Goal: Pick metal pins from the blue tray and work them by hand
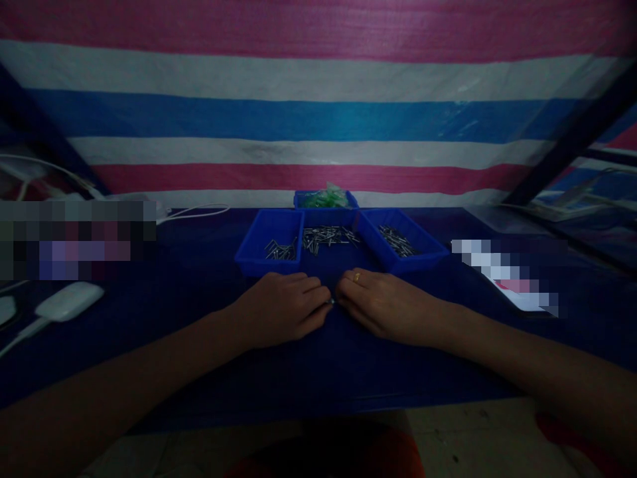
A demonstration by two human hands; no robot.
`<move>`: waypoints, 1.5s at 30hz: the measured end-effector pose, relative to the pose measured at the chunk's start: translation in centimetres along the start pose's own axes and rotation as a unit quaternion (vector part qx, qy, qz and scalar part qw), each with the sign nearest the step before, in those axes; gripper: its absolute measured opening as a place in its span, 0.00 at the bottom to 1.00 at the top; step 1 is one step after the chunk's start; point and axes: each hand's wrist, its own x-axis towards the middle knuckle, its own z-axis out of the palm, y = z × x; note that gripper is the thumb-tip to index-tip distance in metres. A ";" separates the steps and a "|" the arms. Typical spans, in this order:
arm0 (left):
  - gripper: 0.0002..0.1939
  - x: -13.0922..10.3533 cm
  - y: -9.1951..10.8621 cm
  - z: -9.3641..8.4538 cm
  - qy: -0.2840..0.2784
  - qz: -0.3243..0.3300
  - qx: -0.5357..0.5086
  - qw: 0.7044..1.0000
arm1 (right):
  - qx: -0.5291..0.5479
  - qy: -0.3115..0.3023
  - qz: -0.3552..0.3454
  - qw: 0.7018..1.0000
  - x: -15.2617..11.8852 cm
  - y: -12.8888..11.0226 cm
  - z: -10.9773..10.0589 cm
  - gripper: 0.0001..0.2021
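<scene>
My left hand [286, 307] and my right hand [385, 302] rest low over the blue table, their fingertips almost meeting. A small shiny metal piece [332, 301] shows at the fingertips of my left hand, which is closed in a pinch. The fingers of my right hand, one with a gold ring [357, 277], are closed too; what they grip is hidden. Beyond the hands lies a loose pile of thin metal pins [328, 236]. A left blue bin [256, 232] and a right blue bin [423, 245] flank it, both holding similar pins.
A third blue bin [328, 216] at the back holds green plastic bags [326, 198]. On the right lies a phone-like device [507, 279], partly blurred out. A white charger [70, 301] and a white cable [199, 211] are on the left. Striped sheeting [318, 119] hangs behind.
</scene>
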 end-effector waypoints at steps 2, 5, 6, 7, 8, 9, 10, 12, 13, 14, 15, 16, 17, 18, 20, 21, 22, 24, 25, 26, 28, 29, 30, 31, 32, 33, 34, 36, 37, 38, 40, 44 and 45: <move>0.11 0.0 0.2 0.1 0.008 0.011 0.002 1.000 | 0.007 -0.003 -0.011 1.000 0.0 -0.1 -0.1 0.06; 0.11 0.0 0.4 0.4 0.016 0.014 0.011 1.000 | 0.014 -0.011 -0.029 0.999 0.1 -0.2 -0.1 0.04; 0.11 0.0 0.5 0.5 0.016 0.015 0.013 1.000 | 0.012 -0.013 -0.033 0.999 0.2 -0.3 -0.1 0.04; 0.11 0.0 0.5 0.5 0.015 0.017 0.016 1.000 | 0.010 -0.013 -0.035 0.999 0.2 -0.3 -0.1 0.04; 0.11 0.0 0.5 0.6 0.015 0.019 0.017 1.000 | 0.008 -0.012 -0.035 0.999 0.2 -0.3 -0.1 0.03; 0.11 0.0 0.5 0.7 0.017 0.021 0.018 0.999 | 0.007 -0.010 -0.035 0.999 0.2 -0.2 0.0 0.03; 0.11 0.0 0.5 0.7 0.020 0.022 0.019 0.999 | 0.007 -0.007 -0.036 0.999 0.2 -0.2 0.1 0.03; 0.11 -0.1 0.5 0.7 0.025 0.023 0.021 0.999 | 0.007 -0.001 -0.041 0.999 0.2 -0.1 0.2 0.04; 0.11 -0.1 0.4 0.7 0.026 0.022 0.022 0.999 | 0.006 0.003 -0.044 0.999 0.2 0.0 0.2 0.04; 0.11 -0.1 0.4 0.7 0.025 0.021 0.022 0.999 | 0.005 0.006 -0.047 0.999 0.2 0.0 0.2 0.05; 0.11 -0.1 0.4 0.6 0.023 0.020 0.020 0.999 | 0.005 0.009 -0.048 0.999 0.2 0.1 0.3 0.05; 0.11 -0.1 0.4 0.6 0.020 0.019 0.016 0.999 | 0.005 0.011 -0.047 0.999 0.2 0.1 0.2 0.05; 0.11 0.0 0.4 0.5 0.019 0.018 0.012 1.000 | 0.005 0.014 -0.045 0.999 0.2 0.1 0.2 0.06; 0.11 0.0 0.4 0.4 0.019 0.017 0.009 1.000 | 0.007 0.016 -0.042 0.999 0.2 0.1 0.2 0.06; 0.11 0.0 0.3 0.3 0.016 0.013 0.002 1.000 | 0.012 0.018 -0.036 0.999 0.2 0.1 0.1 0.07; 0.11 0.0 0.3 0.3 0.014 0.011 -0.001 1.000 | 0.015 0.019 -0.033 0.999 0.2 0.1 0.0 0.08; 0.11 0.0 0.3 0.2 0.011 0.008 -0.004 1.000 | 0.019 0.021 -0.031 0.999 0.2 0.0 -0.1 0.08; 0.11 0.0 0.2 0.1 0.004 0.003 -0.015 1.000 | 0.027 0.029 -0.028 0.999 0.1 0.0 -0.2 0.08; 0.11 0.0 0.2 0.1 0.002 0.001 -0.021 1.000 | 0.032 0.034 -0.027 0.999 0.1 0.1 -0.2 0.09; 0.11 0.0 0.2 0.0 0.001 -0.001 -0.027 1.000 | 0.035 0.038 -0.026 0.998 0.1 0.1 -0.2 0.09; 0.11 -0.1 0.2 -0.1 0.001 -0.003 -0.037 0.999 | 0.039 0.045 -0.026 0.998 0.1 0.1 -0.2 0.09; 0.11 -0.1 0.2 -0.1 0.004 -0.005 -0.040 0.999 | 0.040 0.047 -0.026 0.998 0.1 0.1 -0.2 0.09; 0.11 -0.1 0.2 -0.1 0.007 -0.008 -0.042 0.999 | 0.041 0.047 -0.026 0.998 0.1 0.0 -0.2 0.09; 0.11 -0.1 0.3 -0.2 0.011 -0.012 -0.045 0.999 | 0.040 0.046 -0.026 0.998 0.2 0.0 -0.1 0.09; 0.12 -0.1 0.4 -0.2 0.014 -0.016 -0.047 0.999 | 0.038 0.045 -0.027 0.998 0.2 -0.1 -0.1 0.09; 0.13 -0.1 0.5 -0.2 0.017 -0.020 -0.049 0.998 | 0.034 0.044 -0.028 0.998 0.2 -0.2 -0.1 0.09; 0.13 -0.1 0.7 -0.2 0.018 -0.023 -0.052 0.998 | 0.027 0.043 -0.029 0.998 0.2 -0.2 -0.1 0.09; 0.14 -0.1 0.9 -0.2 0.017 -0.029 -0.055 0.998 | 0.012 0.039 -0.034 0.999 0.2 -0.4 -0.2 0.09; 0.15 0.0 1.0 -0.2 0.016 -0.031 -0.056 0.998 | 0.006 0.037 -0.035 0.999 0.2 -0.5 -0.2 0.09; 0.14 0.0 1.0 -0.2 0.014 -0.034 -0.059 0.998 | 0.000 0.034 -0.035 0.999 0.2 -0.5 -0.3 0.09; 0.13 0.1 1.0 -0.2 0.009 -0.039 -0.066 0.997 | -0.005 0.033 -0.030 0.999 0.1 -0.5 -0.3 0.10; 0.10 0.2 0.6 -0.2 0.005 -0.051 -0.076 0.996 | 0.003 0.043 -0.020 0.999 0.1 -0.4 -0.5 0.11; 0.09 0.2 0.5 -0.2 0.008 -0.055 -0.079 0.995 | 0.002 0.045 -0.018 0.999 0.1 -0.3 -0.5 0.11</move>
